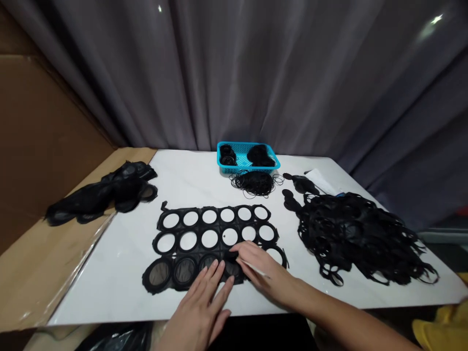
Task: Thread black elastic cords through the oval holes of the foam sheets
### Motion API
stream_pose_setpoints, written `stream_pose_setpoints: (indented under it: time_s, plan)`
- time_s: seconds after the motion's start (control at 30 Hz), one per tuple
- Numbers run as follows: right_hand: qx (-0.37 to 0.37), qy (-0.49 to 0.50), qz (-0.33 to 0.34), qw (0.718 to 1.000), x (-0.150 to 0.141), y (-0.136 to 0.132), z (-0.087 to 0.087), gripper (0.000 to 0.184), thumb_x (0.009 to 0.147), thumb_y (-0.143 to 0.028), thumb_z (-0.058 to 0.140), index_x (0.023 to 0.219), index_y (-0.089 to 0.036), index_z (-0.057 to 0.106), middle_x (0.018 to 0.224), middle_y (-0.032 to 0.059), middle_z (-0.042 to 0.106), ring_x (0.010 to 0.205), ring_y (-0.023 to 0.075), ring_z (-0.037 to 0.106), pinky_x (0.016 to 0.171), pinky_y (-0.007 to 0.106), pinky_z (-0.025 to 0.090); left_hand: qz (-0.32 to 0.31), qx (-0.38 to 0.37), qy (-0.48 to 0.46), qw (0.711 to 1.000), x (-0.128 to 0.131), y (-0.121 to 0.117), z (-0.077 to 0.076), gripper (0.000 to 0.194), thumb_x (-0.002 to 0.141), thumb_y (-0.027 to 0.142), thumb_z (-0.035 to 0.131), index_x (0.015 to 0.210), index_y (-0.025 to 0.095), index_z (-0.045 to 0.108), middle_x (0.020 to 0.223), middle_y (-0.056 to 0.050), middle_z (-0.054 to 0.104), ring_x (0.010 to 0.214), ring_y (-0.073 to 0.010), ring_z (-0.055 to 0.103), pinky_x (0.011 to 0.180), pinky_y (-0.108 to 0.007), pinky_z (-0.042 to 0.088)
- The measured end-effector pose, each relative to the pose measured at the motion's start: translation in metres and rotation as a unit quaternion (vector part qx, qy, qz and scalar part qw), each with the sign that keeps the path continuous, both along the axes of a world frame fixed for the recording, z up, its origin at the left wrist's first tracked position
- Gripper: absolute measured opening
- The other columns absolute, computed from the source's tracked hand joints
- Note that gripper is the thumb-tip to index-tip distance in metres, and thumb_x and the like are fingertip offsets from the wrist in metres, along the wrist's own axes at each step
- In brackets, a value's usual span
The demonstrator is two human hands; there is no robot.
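My left hand (199,307) lies flat on lower row of black mesh sheet (215,241), fingers spread, open, not gripping. My right hand (261,268) comes across from right, fingers bent down on same row, pinching thin white stick (255,267). Sheet lies on near part of table (120,287). Behind sheet: blue plastic basket (248,145), tangle of thin black rings (254,184). Right of sheet: big heap of cut black mesh (351,234). Left of sheet: black mesh bundle (109,195).

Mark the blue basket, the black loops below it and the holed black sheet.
Blue plastic basket (241,157): head view, mesh floor between bundles.
Tangled black elastic loops (256,184): head view, middle of the pile.
Black sheet with round cut-outs (200,229): head view, strip between holes.
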State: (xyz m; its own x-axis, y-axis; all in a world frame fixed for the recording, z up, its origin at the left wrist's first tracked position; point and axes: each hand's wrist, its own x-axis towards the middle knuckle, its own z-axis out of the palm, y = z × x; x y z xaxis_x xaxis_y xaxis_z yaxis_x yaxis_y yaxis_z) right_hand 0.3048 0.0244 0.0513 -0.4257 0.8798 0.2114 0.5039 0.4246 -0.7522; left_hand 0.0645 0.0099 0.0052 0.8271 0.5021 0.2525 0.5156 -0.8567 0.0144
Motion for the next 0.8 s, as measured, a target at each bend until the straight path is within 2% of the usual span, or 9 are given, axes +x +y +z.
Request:
stream_pose_setpoints:
  time_s: [0.07,0.2,0.4,0.63,0.73,0.8]
  plan:
    - [-0.038,-0.001,0.015,0.999,-0.004,-0.004,-0.002,0.017,0.101,-0.016,0.040,0.110,-0.022,0.054,0.115,0.0090,0.060,0.109,0.0209,0.057,0.095,0.036,0.049,0.013,-0.018,-0.004,1.000,0.000,-0.007,0.001,0.059,0.093,0.021,0.056,0.150,0.021,0.040,0.159,-0.012,0.033,0.144,-0.0299,0.037,0.110,-0.045,0.044]
    - [-0.109,0.002,0.001,0.994,-0.003,-0.007,-0.002,0.010,0.099,-0.019,0.047,0.091,-0.022,0.053,0.119,0.0064,0.056,0.109,0.0193,0.057,0.098,0.035,0.046,0.025,-0.048,-0.011,0.998,0.001,-0.010,0.004,0.062,0.093,0.023,0.059,0.151,0.024,0.038,0.161,-0.011,0.031,0.146,-0.0300,0.033,0.113,-0.047,0.041]
    - [-0.134,0.003,-0.018,0.991,-0.005,-0.009,-0.004,0.010,0.097,-0.020,0.052,0.087,-0.021,0.052,0.120,0.0066,0.053,0.109,0.0199,0.056,0.098,0.036,0.044,0.022,-0.054,-0.005,0.998,0.000,-0.009,0.004,0.065,0.092,0.027,0.062,0.152,0.024,0.036,0.161,-0.012,0.031,0.146,-0.0309,0.032,0.112,-0.048,0.041]
    - [-0.103,-0.015,-0.015,0.994,-0.005,-0.011,-0.007,0.009,0.097,-0.019,0.052,0.088,-0.021,0.054,0.120,0.0076,0.053,0.107,0.0199,0.057,0.096,0.036,0.047,0.020,-0.055,-0.014,0.998,0.000,-0.009,0.004,0.064,0.093,0.025,0.061,0.151,0.023,0.036,0.160,-0.013,0.032,0.145,-0.0314,0.033,0.111,-0.049,0.042]
    - [-0.031,-0.044,0.003,0.999,-0.011,-0.018,-0.017,0.009,0.097,-0.018,0.049,0.096,-0.021,0.057,0.124,0.0110,0.054,0.113,0.0231,0.054,0.098,0.039,0.049,0.023,-0.058,-0.014,0.998,0.001,-0.010,0.003,0.065,0.091,0.024,0.062,0.151,0.024,0.036,0.162,-0.014,0.027,0.146,-0.0341,0.030,0.111,-0.051,0.042]
    - [0.027,-0.063,0.020,0.997,-0.013,-0.019,-0.026,0.016,0.097,-0.014,0.045,0.104,-0.020,0.058,0.127,0.0133,0.055,0.119,0.0254,0.050,0.099,0.042,0.049,0.029,-0.059,-0.021,0.998,0.001,-0.011,0.001,0.065,0.091,0.025,0.062,0.151,0.026,0.037,0.164,-0.013,0.020,0.147,-0.0366,0.026,0.110,-0.054,0.041]
